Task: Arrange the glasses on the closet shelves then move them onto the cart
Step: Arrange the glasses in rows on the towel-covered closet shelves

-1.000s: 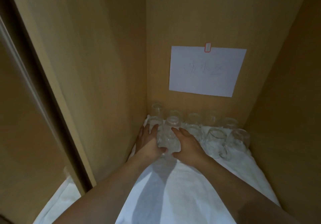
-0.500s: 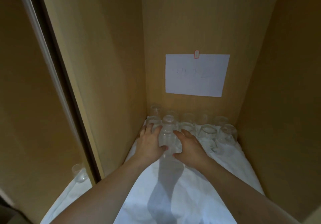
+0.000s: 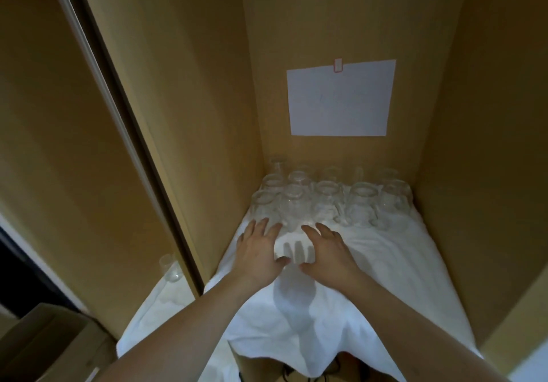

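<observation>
Clear glasses [image 3: 326, 200] stand in rows at the back edge of the cloth-covered shelf [image 3: 400, 263]. The left hand [image 3: 259, 251] and right hand [image 3: 327, 249] hover just before them, fingers spread, holding nothing. A paper sheet [image 3: 339, 99] hangs above; one glass [image 3: 169, 267] stands beyond the left wall.

Both bare forearms reach forward from bottom of view, converging slightly. Left hand [image 3: 258, 251] palm down, fingers straight and a bit spread, thumb angled inward. Right hand [image 3: 327, 250] palm down, fingers extended, thumb pointing toward left hand. Hands side by side, apart, holding nothing. Wrists level.
</observation>
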A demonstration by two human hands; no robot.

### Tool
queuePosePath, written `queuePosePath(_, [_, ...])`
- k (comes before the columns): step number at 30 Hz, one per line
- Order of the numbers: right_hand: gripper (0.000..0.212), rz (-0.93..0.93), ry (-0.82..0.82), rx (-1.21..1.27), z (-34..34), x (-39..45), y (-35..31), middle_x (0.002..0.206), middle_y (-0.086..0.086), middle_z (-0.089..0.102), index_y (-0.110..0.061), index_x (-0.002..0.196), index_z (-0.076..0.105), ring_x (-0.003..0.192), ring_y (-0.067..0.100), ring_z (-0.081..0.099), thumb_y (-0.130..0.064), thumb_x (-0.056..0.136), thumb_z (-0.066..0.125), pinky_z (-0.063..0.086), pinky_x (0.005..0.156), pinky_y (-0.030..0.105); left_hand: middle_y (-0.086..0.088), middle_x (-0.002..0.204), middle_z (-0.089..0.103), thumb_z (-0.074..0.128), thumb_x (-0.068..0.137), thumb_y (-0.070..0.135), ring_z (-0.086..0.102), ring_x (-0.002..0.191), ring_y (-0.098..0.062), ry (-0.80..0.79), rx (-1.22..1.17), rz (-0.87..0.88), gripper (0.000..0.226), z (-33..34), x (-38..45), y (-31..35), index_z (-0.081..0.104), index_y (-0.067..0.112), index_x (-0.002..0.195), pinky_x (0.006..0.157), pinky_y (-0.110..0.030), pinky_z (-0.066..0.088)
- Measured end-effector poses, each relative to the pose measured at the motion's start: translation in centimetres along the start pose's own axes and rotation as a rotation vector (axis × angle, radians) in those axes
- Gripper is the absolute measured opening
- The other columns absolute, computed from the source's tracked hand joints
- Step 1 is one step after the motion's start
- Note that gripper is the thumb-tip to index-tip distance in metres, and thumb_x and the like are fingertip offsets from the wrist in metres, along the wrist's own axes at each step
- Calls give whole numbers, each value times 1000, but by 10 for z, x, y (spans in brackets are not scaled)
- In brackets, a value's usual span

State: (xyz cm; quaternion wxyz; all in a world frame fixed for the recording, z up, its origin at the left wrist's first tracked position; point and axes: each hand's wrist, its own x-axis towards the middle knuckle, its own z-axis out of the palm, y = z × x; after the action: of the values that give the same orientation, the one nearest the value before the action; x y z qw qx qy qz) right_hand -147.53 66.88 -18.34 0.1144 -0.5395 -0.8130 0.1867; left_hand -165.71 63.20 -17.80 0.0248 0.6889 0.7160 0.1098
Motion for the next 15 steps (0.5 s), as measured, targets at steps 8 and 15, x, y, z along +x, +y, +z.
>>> queuePosePath(8, [91, 19, -19, -43, 15, -21, -26, 167, 4, 15, -31, 160, 16, 149, 30, 21, -46, 88, 70, 31, 117, 40, -2, 168, 17, 59, 94, 56, 8, 156, -28, 21, -38, 2, 76, -4, -31, -18, 27, 31, 158, 123, -48, 20])
queuePosePath(15, [93, 53, 12, -58, 37, -43, -66, 166, 5, 17, -29, 160, 17, 147, 30, 26, -48, 87, 71, 34, 115, 39, -3, 168, 19, 55, 96, 55, 10, 155, -28, 2, -54, 51, 71, -10, -66, -55, 28, 30, 157, 124, -47, 19])
